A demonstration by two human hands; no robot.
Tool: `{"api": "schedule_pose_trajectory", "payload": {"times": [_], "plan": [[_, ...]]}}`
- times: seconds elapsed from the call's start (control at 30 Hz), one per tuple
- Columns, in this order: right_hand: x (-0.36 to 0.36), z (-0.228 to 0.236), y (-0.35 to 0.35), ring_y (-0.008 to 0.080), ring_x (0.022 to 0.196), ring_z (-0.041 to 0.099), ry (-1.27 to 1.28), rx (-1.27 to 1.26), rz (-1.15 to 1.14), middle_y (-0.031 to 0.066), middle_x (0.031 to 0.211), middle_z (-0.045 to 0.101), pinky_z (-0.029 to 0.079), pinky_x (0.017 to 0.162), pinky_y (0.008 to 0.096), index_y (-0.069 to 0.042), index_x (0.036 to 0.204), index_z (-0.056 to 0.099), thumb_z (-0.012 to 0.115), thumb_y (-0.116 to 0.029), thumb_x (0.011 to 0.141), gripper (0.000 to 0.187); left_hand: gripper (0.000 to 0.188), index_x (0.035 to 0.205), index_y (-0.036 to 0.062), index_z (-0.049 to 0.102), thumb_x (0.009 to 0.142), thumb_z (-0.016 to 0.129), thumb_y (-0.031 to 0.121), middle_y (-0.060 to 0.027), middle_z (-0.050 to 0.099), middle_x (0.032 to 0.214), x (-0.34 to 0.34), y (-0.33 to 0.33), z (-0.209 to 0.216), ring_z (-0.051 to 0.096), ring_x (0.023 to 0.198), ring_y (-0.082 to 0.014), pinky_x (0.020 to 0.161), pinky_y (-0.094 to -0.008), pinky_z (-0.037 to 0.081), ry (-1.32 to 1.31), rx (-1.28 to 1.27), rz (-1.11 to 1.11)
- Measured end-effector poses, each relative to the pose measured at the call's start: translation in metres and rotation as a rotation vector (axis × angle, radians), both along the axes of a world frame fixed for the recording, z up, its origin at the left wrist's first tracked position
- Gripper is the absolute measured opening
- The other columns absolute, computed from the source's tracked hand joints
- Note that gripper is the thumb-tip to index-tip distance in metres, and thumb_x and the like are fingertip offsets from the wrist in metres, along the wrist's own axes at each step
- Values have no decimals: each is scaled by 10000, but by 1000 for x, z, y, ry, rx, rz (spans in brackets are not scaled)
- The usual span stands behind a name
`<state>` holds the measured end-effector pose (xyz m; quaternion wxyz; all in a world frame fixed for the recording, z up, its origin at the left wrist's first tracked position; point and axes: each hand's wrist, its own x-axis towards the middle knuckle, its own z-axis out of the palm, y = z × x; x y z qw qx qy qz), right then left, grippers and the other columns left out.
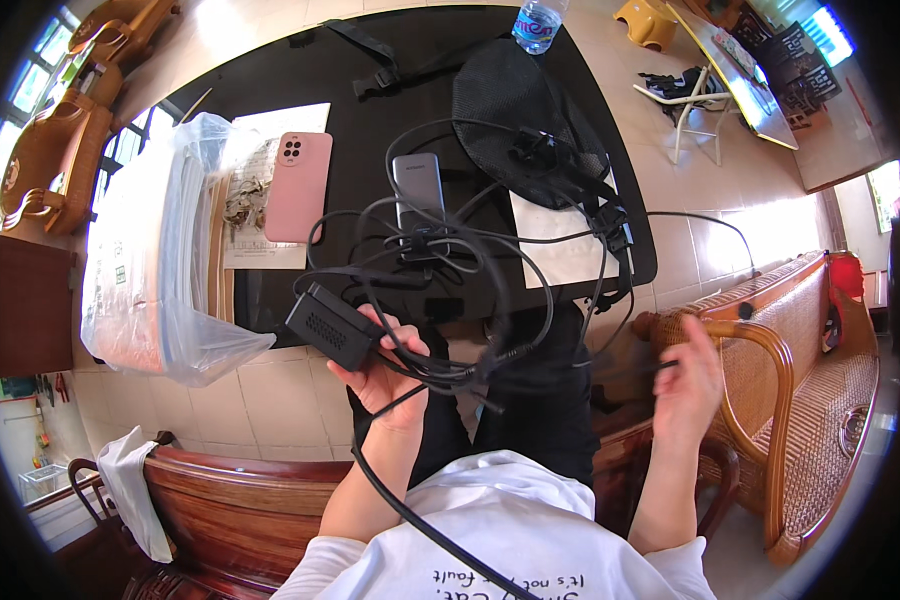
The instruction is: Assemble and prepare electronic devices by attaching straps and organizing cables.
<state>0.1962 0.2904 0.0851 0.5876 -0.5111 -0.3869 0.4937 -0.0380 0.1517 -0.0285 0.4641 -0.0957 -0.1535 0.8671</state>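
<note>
My left hand [385,372] is closed around a black vented box [332,328] and a bundle of looped black cable [460,370]. The box tilts above my lap, close to the table's near edge. Off to the right, my right hand [688,380] is raised and slightly blurred. A dark, smeared length of cable runs toward it and seems pinched between thumb and fingers. More cable loops rise over the table, passing in front of a grey power bank [418,190]. Some reach the black mesh cap [520,120] with a small device on it.
The black table [270,95] bears a pink phone [298,188], papers [270,135], a plastic bag of flat packs [155,260], a black strap [370,60] and a water bottle [538,25]. A woven bench [770,380] stands at right, a wooden bench [240,490] behind me.
</note>
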Motion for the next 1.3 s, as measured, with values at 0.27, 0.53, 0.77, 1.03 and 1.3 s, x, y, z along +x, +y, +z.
{"api": "schedule_pose_trajectory", "payload": {"times": [0.27, 0.53, 0.77, 1.03, 1.3], "plan": [[85, -17, 21, 4, 428, 327, 9, -86, -186, -36, 605, 436, 241, 321, 146, 35, 1212, 459, 411, 37, 800, 414, 626, 1160, 112, 504, 624, 809, 218, -32, 558, 1112, -16, 9, -4, 511, 894, -195, 956, -448, 386, 70, 105, 40], [201, -15, 68, 26, 419, 346, -2, -142, -146, -12, 675, 486, 260, 329, 169, 26, 1241, 437, 396, 4, 811, 433, 605, 1127, 136, 541, 594, 819, 208, -8, 578, 1092, -7, 20, 7, 505, 878, -199, 969, -409, 330, 13, 78, 23], [32, -7, 0, 158, 515, 594, -1023, -640, 1155, 67, 611, 585, 458, 453, 255, -67, 1281, 449, 554, -244, 788, 534, 585, 1105, 137, 557, 588, 823, 203, -5, 577, 1103, -9, 24, 2, 504, 892, -194, 979, -415, 327, -28, 77, 21], [-30, -6, 19, 245, 940, 581, 3, -474, 961, 168, 1171, 524, 467, 810, 358, -25, 1392, 216, 578, -153, 810, 697, 636, 1181, 127, 464, 651, 797, 239, -56, 564, 1099, -18, 10, -3, 511, 921, -202, 969, -469, 372, 78, 122, -59], [-88, -36, -20, 54, 569, 478, -449, -143, 1000, 28, 695, 550, 426, 573, 197, 4, 1406, 105, 609, 11, 774, 808, 620, 1182, 174, 434, 674, 774, 282, -46, 554, 1127, -22, -28, -5, 518, 999, -229, 990, -500, 343, 478, -258, -141]]}}
